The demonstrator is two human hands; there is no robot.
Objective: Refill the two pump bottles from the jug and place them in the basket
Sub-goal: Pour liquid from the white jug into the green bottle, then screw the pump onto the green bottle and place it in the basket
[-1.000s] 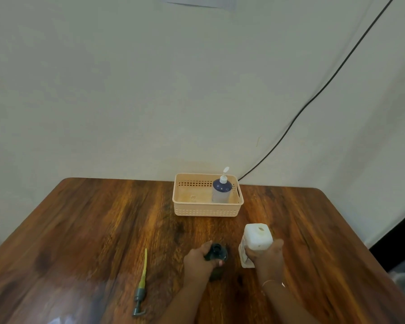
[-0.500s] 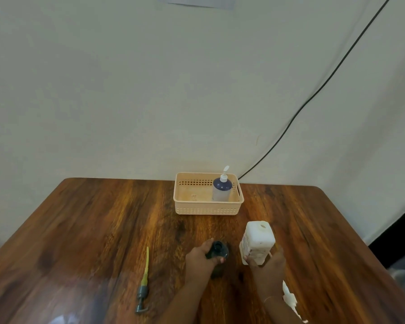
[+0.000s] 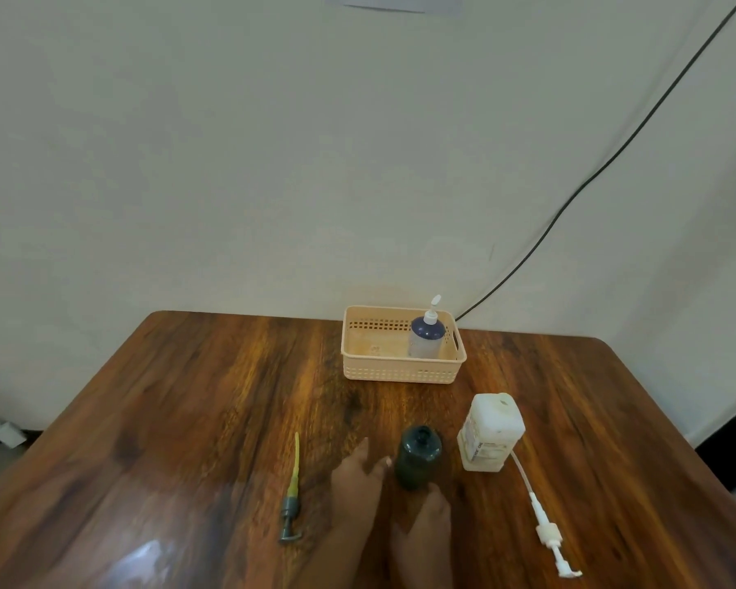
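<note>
An open dark green bottle [image 3: 419, 454] stands on the table with no pump in its neck. My left hand [image 3: 358, 482] is just left of it, fingers spread, holding nothing. My right hand [image 3: 425, 529] lies in front of the bottle, fingertips at its base, blurred. The white jug [image 3: 491, 431] stands upright to the right, its top open. The jug's white pump [image 3: 544, 525] lies on the table beside it. A grey pump with a yellow tube [image 3: 292, 495] lies to the left. A blue pump bottle [image 3: 426, 337] stands in the peach basket [image 3: 400, 371].
The wooden table [image 3: 188, 397] stands against a pale wall. The basket sits at its far edge, its left half free. A black cable [image 3: 570, 206] runs down the wall behind the basket. The table's right edge drops off past the white pump.
My right hand has let go of the jug and its white pump, which now lies on the table, and has moved to the dark bottle. My left hand has released the bottle's neck.
</note>
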